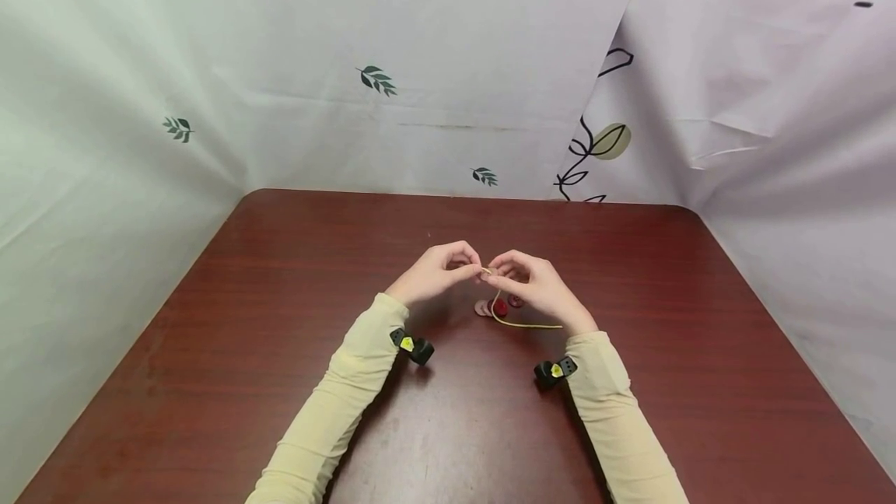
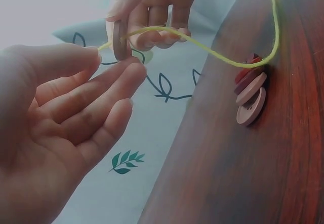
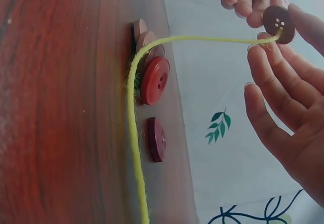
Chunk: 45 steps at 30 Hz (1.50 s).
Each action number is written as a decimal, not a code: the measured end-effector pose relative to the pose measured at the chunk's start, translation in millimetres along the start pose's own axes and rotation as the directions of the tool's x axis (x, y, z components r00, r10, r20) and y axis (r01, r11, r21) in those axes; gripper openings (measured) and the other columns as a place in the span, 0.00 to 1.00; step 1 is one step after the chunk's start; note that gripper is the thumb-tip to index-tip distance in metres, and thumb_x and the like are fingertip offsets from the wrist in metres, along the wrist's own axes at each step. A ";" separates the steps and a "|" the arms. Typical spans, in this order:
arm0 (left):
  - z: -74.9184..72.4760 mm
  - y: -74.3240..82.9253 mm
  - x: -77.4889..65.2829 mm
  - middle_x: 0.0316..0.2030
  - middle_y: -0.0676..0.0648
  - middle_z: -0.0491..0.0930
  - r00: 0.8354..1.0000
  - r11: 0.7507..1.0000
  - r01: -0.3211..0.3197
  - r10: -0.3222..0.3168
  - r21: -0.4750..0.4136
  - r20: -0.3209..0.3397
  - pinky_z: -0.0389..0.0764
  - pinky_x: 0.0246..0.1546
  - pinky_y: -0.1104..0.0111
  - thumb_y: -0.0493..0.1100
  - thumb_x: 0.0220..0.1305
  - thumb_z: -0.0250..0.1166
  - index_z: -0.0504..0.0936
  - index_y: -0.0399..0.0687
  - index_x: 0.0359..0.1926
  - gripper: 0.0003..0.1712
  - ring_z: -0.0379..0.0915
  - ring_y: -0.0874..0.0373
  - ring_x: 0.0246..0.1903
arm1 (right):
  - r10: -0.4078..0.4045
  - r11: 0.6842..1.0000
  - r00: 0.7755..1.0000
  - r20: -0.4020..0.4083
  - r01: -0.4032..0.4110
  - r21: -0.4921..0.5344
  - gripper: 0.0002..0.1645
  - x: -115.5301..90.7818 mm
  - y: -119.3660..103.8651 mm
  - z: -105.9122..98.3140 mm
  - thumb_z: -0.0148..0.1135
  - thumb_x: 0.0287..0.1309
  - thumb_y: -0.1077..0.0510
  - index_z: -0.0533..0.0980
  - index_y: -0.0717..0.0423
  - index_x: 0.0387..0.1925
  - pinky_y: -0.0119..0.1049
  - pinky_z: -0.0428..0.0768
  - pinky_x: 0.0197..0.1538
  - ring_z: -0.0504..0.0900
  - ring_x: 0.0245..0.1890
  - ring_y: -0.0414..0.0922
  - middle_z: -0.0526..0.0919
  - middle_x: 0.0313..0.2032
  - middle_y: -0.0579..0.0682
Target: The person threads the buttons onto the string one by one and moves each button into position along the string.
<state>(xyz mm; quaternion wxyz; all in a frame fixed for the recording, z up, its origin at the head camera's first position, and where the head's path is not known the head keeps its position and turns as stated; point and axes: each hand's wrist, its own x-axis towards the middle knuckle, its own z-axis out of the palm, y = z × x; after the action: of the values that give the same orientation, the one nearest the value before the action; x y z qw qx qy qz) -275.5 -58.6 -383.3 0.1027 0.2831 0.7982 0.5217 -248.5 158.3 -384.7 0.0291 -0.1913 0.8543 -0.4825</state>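
Observation:
Over the middle of the table, my right hand (image 1: 539, 286) holds a brown button (image 3: 277, 19) by its edge, between thumb and fingers. A yellow string (image 2: 217, 56) runs through one of the button's small holes. On the other side of the button, my left hand (image 1: 441, 271) pinches the short end of the string between thumb and forefinger, its other fingers loosely bent (image 2: 101, 90). From the button the long part of the string droops toward the table and trails under my right wrist.
Below the hands lie several loose buttons: a red button (image 3: 156, 81), a maroon button (image 3: 157, 139) a little apart, and pinkish-tan buttons (image 2: 251, 106) leaning together. The string passes close by them. A pale cloth wall (image 1: 308, 131) borders the dark red table (image 1: 315, 239).

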 end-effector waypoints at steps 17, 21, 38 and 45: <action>-7.4 2.0 1.0 0.37 0.41 0.85 0.999 0.998 -0.029 0.027 -0.064 -0.030 0.79 0.51 0.48 0.40 0.69 0.59 0.76 0.42 0.41 0.06 0.83 0.51 0.39 | 0.040 0.999 0.995 0.095 -0.041 0.009 0.12 -4.2 1.8 -9.3 0.68 0.57 0.51 0.80 0.51 0.40 0.51 0.82 0.35 0.81 0.31 0.62 0.86 0.34 0.58; -11.5 2.6 1.9 0.37 0.38 0.85 0.998 0.996 -0.042 0.038 -0.076 -0.049 0.78 0.51 0.46 0.41 0.70 0.57 0.76 0.41 0.41 0.07 0.83 0.48 0.39 | 0.035 0.999 0.992 0.120 -0.031 -0.039 0.12 -4.4 4.8 -14.5 0.68 0.57 0.48 0.80 0.49 0.39 0.47 0.83 0.38 0.83 0.33 0.57 0.85 0.33 0.53; -29.6 7.5 -7.9 0.29 0.45 0.85 0.998 1.000 -0.029 0.029 0.003 0.059 0.78 0.48 0.56 0.43 0.67 0.61 0.80 0.47 0.33 0.06 0.82 0.44 0.37 | 0.088 0.974 0.969 0.232 -0.035 -0.223 0.10 -14.3 17.0 -36.7 0.70 0.54 0.50 0.81 0.46 0.38 0.34 0.76 0.36 0.78 0.30 0.41 0.82 0.29 0.43; -36.5 8.8 -13.3 0.29 0.45 0.85 0.983 0.998 -0.034 0.023 0.057 0.182 0.77 0.43 0.64 0.44 0.66 0.62 0.82 0.49 0.31 0.07 0.80 0.42 0.38 | 0.108 0.959 0.963 0.246 -0.036 -0.281 0.12 -15.8 22.9 -40.9 0.70 0.54 0.50 0.81 0.50 0.38 0.33 0.74 0.36 0.76 0.30 0.41 0.80 0.28 0.43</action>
<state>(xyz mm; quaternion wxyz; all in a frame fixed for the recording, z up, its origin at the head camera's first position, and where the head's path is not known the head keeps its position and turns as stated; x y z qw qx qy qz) -278.3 -91.7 -361.3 0.1588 0.3436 0.7967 0.4711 -250.3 207.7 -384.2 0.1314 -0.2234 0.9080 -0.3290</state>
